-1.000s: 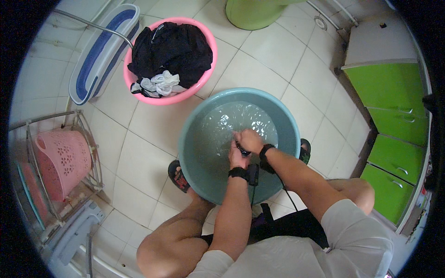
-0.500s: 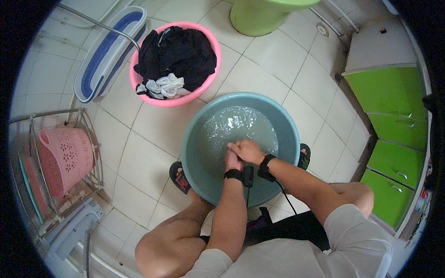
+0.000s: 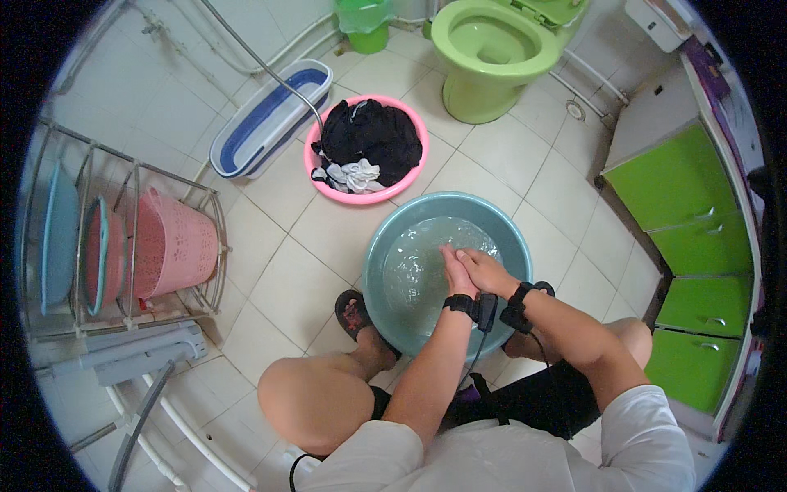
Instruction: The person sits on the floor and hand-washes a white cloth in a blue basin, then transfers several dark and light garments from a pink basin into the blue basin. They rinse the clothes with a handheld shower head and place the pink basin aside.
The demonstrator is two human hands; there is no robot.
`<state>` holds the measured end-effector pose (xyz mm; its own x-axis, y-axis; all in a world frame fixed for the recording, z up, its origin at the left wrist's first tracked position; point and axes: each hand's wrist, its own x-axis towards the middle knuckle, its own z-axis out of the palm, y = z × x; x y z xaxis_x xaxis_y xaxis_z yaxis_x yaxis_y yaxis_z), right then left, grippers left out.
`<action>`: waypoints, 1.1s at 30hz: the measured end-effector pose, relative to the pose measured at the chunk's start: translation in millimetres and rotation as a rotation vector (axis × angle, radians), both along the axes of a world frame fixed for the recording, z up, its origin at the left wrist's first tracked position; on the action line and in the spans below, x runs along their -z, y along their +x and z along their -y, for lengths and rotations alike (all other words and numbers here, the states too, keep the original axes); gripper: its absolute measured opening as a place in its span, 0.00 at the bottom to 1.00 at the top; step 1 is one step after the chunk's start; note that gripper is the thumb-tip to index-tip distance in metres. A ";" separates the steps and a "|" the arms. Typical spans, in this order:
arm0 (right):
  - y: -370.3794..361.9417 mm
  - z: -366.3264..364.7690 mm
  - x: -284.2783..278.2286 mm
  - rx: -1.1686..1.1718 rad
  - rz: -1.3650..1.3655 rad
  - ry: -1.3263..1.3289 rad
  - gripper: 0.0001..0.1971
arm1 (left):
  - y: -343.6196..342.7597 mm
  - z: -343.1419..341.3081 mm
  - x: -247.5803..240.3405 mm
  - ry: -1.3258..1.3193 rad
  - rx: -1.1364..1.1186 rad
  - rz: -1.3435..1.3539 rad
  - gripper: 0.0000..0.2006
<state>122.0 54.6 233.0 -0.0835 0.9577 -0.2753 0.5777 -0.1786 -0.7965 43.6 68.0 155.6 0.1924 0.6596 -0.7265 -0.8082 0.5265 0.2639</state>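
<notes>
**Entry: two hands in a basin of water, bathroom floor**

Item 1. We record a teal basin [image 3: 377, 271] on the tiled floor [image 3: 279, 271], just below the centre of the view, filled with clear, rippled water [image 3: 410, 271]. It sits between our knees; a sandalled foot [image 3: 354, 314] touches its rim at 8 o'clock.

Item 2. Our left hand [image 3: 456, 273] lies inside the basin, right of its middle, at the water's surface. The fingers are extended and close together, pointing towards 11 o'clock. We cannot tell whether anything is held under them.

Item 3. Our right hand [image 3: 485, 271] lies at 3 o'clock of the left hand, touching it, the two pressed side by side. The fingers curl loosely over the left hand; we cannot tell whether they grip any cloth. The water lies beneath and at 9 o'clock of both hands.

Item 4. Both wrists carry black bands [image 3: 515, 297] with a cable.

Item 5. At 12 o'clock of the teal basin, near it but apart, stands a pink basin [image 3: 328, 184] heaped with dark clothes [image 3: 369, 135] and one white piece [image 3: 354, 175].

Item 6. At 10 o'clock, a blue and white tub [image 3: 246, 160]. At 9 o'clock, a wire rack [image 3: 209, 238] holding a pink basket [image 3: 172, 246]. At 1 o'clock, a green toilet [image 3: 492, 49]. At 3 o'clock, green cabinets [image 3: 697, 246].
</notes>
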 end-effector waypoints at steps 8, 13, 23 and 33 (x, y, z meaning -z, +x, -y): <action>-7.0 25.6 -85.4 0.027 0.240 0.205 0.19 | -19.0 20.4 -126.9 0.115 0.104 0.090 0.44; -17.0 29.0 -112.0 -0.079 0.419 0.214 0.21 | -31.7 29.7 -147.2 0.125 0.110 0.141 0.36; -9.6 30.2 -98.2 -0.243 0.140 0.250 0.22 | -62.6 43.3 -127.3 0.129 0.288 0.119 0.23; 43.1 22.9 -89.7 -0.073 -0.116 -0.173 0.12 | -56.5 57.3 -70.5 0.252 0.124 0.002 0.12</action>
